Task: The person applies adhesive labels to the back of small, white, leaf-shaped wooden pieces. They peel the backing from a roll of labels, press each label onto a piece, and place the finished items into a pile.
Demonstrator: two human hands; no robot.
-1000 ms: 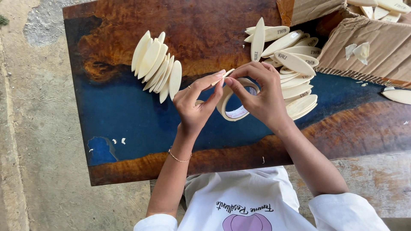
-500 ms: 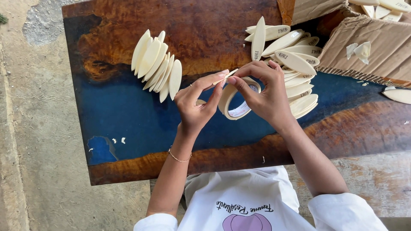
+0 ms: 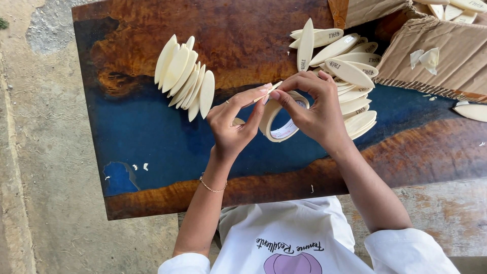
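Note:
My right hand [image 3: 317, 114] holds a roll of beige masking tape [image 3: 276, 122] upright above the table, fingers wrapped over its rim. My left hand [image 3: 236, 124] pinches the loose end of the tape [image 3: 271, 90] between thumb and forefinger at the top of the roll. A thin bracelet circles my left wrist. Left of my hands lies a fanned stack of cream oval wooden pieces [image 3: 185, 76]. Behind my right hand spreads a looser pile of the same oval pieces [image 3: 345, 71], one standing on edge.
The table [image 3: 152, 147] is dark wood with a blue resin band. A torn cardboard box [image 3: 436, 50] with more oval pieces sits at the back right. One oval piece [image 3: 472, 110] lies at the right edge. Concrete floor lies to the left.
My hands have barely moved; the left thumb and finger have shifted slightly on the tape end at the top of the roll.

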